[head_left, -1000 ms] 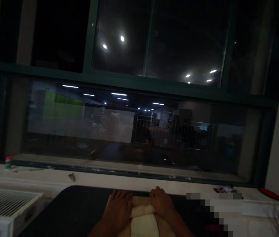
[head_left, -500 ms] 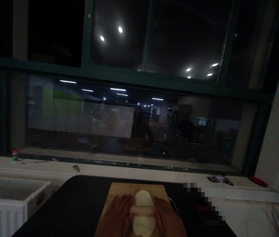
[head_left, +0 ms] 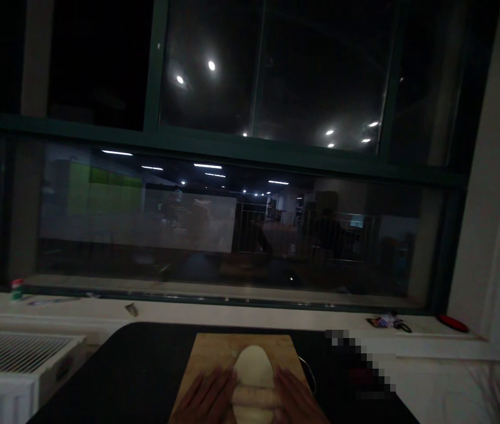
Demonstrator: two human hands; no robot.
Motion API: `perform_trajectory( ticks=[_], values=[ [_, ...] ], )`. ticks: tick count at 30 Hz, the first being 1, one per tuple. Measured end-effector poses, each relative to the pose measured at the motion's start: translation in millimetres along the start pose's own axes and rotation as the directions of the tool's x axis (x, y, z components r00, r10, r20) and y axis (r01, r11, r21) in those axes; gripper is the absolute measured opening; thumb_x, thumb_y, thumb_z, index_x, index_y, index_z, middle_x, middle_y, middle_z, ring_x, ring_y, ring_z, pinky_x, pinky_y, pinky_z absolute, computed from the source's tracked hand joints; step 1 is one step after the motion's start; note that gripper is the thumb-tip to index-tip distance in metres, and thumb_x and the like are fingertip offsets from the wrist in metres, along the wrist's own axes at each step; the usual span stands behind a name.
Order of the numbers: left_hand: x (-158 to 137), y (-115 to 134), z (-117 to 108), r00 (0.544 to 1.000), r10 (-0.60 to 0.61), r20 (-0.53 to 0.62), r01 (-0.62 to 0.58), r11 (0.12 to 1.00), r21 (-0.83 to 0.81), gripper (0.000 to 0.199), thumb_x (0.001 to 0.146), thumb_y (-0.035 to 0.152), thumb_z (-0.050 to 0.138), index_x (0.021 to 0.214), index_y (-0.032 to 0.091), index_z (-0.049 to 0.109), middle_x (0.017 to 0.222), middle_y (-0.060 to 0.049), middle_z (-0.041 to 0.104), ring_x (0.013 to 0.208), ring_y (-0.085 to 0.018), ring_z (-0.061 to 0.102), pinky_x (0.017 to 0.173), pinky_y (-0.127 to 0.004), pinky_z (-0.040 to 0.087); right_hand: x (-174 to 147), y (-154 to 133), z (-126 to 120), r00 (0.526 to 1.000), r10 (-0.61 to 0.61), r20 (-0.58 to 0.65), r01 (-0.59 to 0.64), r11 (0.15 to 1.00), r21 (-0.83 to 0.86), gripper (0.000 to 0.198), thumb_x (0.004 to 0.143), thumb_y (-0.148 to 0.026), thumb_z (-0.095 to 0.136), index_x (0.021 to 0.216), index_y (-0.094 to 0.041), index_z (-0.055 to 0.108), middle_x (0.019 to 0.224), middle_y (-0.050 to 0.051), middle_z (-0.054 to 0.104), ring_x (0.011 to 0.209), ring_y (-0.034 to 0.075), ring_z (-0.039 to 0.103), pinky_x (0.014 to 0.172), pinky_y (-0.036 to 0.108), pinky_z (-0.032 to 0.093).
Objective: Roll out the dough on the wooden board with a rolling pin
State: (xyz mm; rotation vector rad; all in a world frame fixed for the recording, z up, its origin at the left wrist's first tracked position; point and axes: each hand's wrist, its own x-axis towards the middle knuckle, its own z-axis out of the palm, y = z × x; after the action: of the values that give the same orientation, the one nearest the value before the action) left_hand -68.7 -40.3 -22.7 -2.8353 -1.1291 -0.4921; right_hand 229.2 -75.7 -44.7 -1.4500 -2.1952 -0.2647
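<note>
An oblong sheet of pale dough point(head_left: 253, 366) lies lengthwise on a wooden board point(head_left: 214, 347). Across its lower part rests a light wooden rolling pin point(head_left: 255, 397). My left hand point(head_left: 208, 396) holds the pin's left end, its fingers reaching forward over it beside the dough. The right end is under my right hand point(head_left: 296, 396), whose fingers also point forward. Both ends of the pin are hidden by the hands, and the near edge of the dough runs out of view at the bottom.
The board stands on a black table point(head_left: 139, 371) against a windowsill point(head_left: 232, 315). To the left is a white radiator point(head_left: 15, 365). A small red-and-green container point(head_left: 17, 290) and a red round object point(head_left: 452, 323) sit on the sill. A thin metal loop point(head_left: 313, 377) shows beside the board.
The rolling pin and both hands have moved toward me along the dough, so more dough shows beyond the pin. The view has shifted slightly.
</note>
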Motion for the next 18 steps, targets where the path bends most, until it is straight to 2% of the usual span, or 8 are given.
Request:
perform_trajectory(
  ticks=[2,4,7,9,12,18],
  values=[
    [7,7,-20,1.000,-0.002,0.008,0.002,0.999,-0.042,0.052,0.100,0.050,0.030,0.149,0.038,0.016,0.153,0.006,0.025,0.138,-0.025,0.033,0.115,-0.045,0.031,12,-8,-15,1.000,0.001,-0.013,-0.001,1.000,-0.019,0.047,0.092,-0.046,0.046,0.134,-0.027,0.053,0.140,0.002,0.049,0.129,0.025,0.046,0.107,0.039,0.040],
    [14,13,-33,1.000,-0.021,0.009,0.021,0.997,-0.071,0.053,0.100,0.052,0.028,0.150,0.034,0.021,0.153,0.003,0.026,0.139,-0.024,0.030,0.116,-0.046,0.026,27,-17,-30,0.998,0.049,-0.025,-0.050,0.998,-0.042,0.048,0.095,-0.047,0.041,0.137,-0.026,0.050,0.143,0.003,0.045,0.132,0.025,0.042,0.110,0.041,0.036],
    [30,14,-38,0.996,-0.089,-0.013,0.088,0.991,-0.101,0.054,0.100,0.054,0.025,0.148,0.029,0.032,0.151,-0.001,0.034,0.139,-0.024,0.033,0.116,-0.046,0.026,53,-28,-47,0.993,0.119,0.009,-0.119,0.991,-0.055,0.045,0.100,-0.042,0.030,0.128,-0.024,0.059,0.136,0.005,0.054,0.128,0.023,0.047,0.110,0.039,0.034],
    [43,10,-34,0.989,-0.148,-0.026,0.144,0.983,-0.110,0.054,0.101,0.053,0.021,0.143,0.027,0.043,0.147,-0.004,0.044,0.135,-0.024,0.039,0.114,-0.046,0.030,71,-31,-52,0.984,0.170,0.056,-0.167,0.984,-0.062,0.048,0.101,-0.038,0.023,0.115,-0.023,0.067,0.122,0.005,0.065,0.116,0.020,0.057,0.104,0.033,0.039],
    [66,-1,-29,0.980,-0.196,-0.013,0.194,0.976,-0.096,0.056,0.101,0.050,0.017,0.135,0.024,0.053,0.141,-0.007,0.051,0.133,-0.025,0.043,0.111,-0.047,0.032,96,-27,-49,0.967,0.241,0.079,-0.236,0.969,-0.078,0.055,0.102,-0.039,0.018,0.101,-0.022,0.071,0.104,0.006,0.072,0.100,0.018,0.064,0.092,0.028,0.044],
    [99,-20,-27,0.966,-0.260,-0.003,0.260,0.966,0.010,0.049,0.102,0.039,0.020,0.126,0.024,0.060,0.128,-0.009,0.062,0.122,-0.027,0.053,0.103,-0.047,0.037,133,-7,-27,0.930,0.364,0.046,-0.354,0.924,-0.142,0.061,0.101,-0.045,0.017,0.089,-0.019,0.071,0.092,0.011,0.072,0.092,0.024,0.066,0.082,0.034,0.046]
  ],
)
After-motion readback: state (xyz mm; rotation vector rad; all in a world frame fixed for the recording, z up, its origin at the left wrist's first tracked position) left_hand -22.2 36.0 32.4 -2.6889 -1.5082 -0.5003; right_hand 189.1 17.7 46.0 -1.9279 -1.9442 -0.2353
